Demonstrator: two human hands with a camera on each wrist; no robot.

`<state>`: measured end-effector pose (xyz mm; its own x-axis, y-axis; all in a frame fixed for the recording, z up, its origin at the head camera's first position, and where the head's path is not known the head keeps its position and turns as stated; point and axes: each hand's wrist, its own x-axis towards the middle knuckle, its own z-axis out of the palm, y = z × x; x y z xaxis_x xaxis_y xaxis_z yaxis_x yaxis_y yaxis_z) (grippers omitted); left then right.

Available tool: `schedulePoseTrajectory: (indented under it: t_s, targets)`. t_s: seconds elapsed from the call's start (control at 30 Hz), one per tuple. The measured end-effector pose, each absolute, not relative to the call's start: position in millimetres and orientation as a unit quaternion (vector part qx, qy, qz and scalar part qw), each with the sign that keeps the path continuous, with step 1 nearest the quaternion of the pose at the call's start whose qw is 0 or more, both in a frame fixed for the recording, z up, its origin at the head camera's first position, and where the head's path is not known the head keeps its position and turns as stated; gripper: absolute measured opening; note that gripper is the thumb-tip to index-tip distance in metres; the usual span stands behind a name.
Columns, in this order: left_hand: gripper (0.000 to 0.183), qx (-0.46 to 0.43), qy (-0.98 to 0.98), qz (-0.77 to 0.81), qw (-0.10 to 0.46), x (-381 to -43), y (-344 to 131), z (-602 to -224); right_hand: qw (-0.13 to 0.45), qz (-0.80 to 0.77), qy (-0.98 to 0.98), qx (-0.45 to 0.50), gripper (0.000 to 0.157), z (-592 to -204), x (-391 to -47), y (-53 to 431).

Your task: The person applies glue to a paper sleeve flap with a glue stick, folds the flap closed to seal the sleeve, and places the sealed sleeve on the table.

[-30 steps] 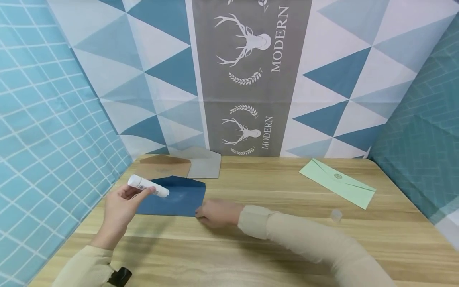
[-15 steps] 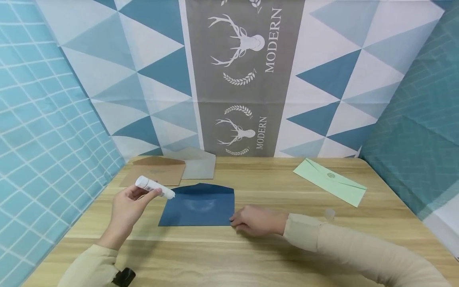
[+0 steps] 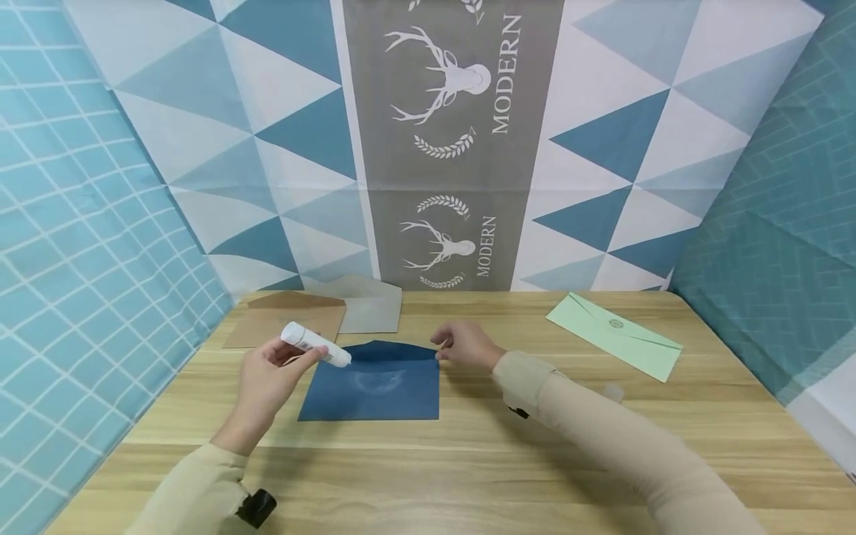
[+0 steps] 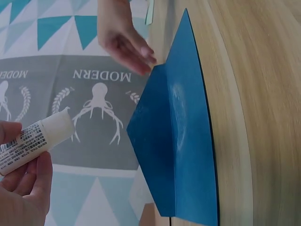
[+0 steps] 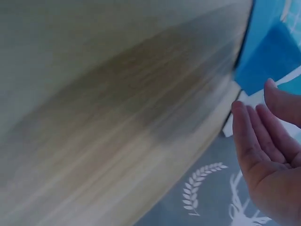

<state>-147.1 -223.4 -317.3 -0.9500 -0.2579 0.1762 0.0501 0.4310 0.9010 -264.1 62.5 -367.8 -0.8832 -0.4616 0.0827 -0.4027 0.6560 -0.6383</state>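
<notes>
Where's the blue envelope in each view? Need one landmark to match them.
Head: blue envelope, left of and below centre.
Left wrist: blue envelope, right of centre, nearly top to bottom.
Right wrist: blue envelope, top right, cut off.
Shared landmark: the right hand.

Front envelope (image 3: 371,401) is lying on table (image 3: 374,475); left hand (image 3: 267,379), holding glue stick (image 3: 316,345), and right hand (image 3: 466,344) are flanking it. Behind, rear-left envelope (image 3: 267,327) and rear-right envelope (image 3: 373,313) are lying. Right envelope (image 3: 618,339) is lying behind cap (image 3: 613,392).
</notes>
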Motion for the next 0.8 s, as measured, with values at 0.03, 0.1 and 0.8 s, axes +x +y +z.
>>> schedulePoseTrajectory:
  t_s: [0.03,0.1,0.8]
  targets:
    - [0.043,0.061,-0.832,-0.533,0.142,-147.7,-222.0,-317.4,0.046,-0.338,0.910,-0.235,0.026,-370.0,-268.6,59.5]
    - [0.043,0.061,-0.831,-0.536,0.135,-148.6,-219.5,-317.7,0.039,-0.329,0.912,-0.241,0.022,-374.8,-275.8,53.7]
    - [0.036,-0.004,-0.852,-0.518,0.073,-161.5,-188.7,-323.8,0.007,-0.259,0.928,-0.268,0.010,-381.5,-277.4,100.8]
